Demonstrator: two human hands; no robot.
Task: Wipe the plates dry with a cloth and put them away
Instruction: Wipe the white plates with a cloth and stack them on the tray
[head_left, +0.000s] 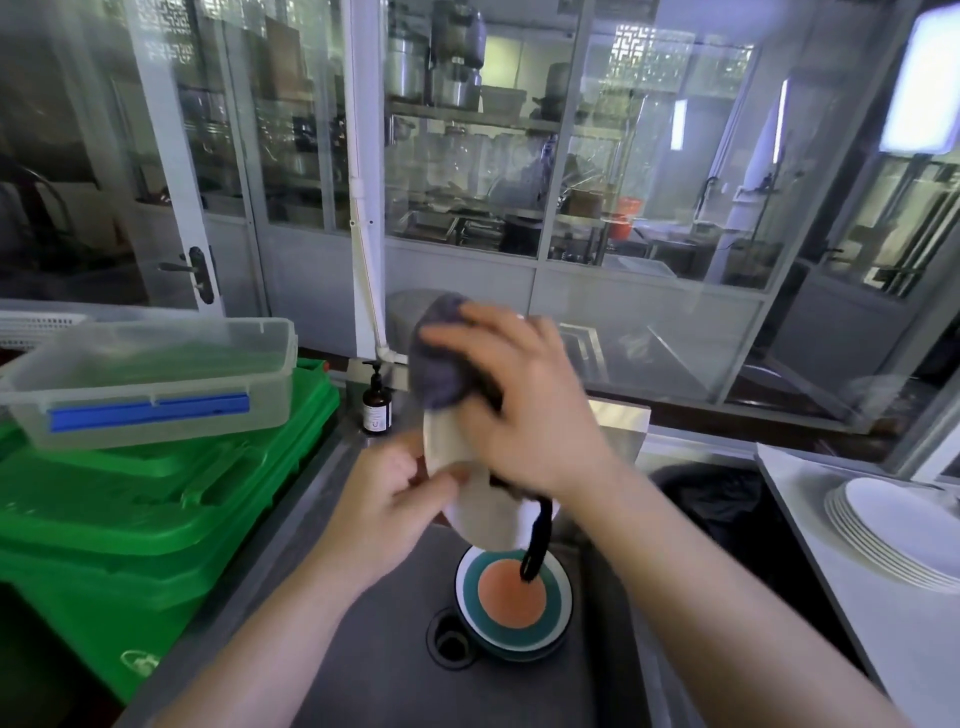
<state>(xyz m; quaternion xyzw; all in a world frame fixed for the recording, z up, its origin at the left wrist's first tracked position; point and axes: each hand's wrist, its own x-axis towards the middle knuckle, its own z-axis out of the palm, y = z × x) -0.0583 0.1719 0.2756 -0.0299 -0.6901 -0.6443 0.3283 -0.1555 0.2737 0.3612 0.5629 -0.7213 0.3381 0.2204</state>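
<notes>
Plate in hand: a white plate (483, 499) is held up on edge over the sink (374, 670), tilted, face toward the person. Likely kept there so any drips fall into the basin rather than on the counter.
Left hand: left hand (387, 512) grips the plate's lower left rim, thumb over the front edge, fingers curled behind. It looks like the steadying hand, giving the cloth something to push against.
Right hand: right hand (524, 400) is spread flat and pressing a grey cloth (441, 358) onto the plate's upper face, fingers clamped around the bunched fabric. Blurred, which suggests a rubbing stroke.
Cloth tail: a dark loop or strap (535, 551) hangs from under the right hand, dangling just above the dishes below; whether it touches them cannot be told.
Waiting dishes: a coloured plate (514, 597) with an orange centre and teal ring sits in the sink beside the drain (449, 642), apparently stacked on others; presumably still wet, next in line.
Dried stack: white plates (898, 525) are piled on the counter (852, 613) to the right, well apart from the sink, a fair guess for where finished ones go.
Left side: a clear lidded box (150, 379) rests on green bins (156, 499); a brown pump bottle (377, 405) stands at the sink's back corner.
Stage: mid-wipe; putting away not yet begun for this plate.
</notes>
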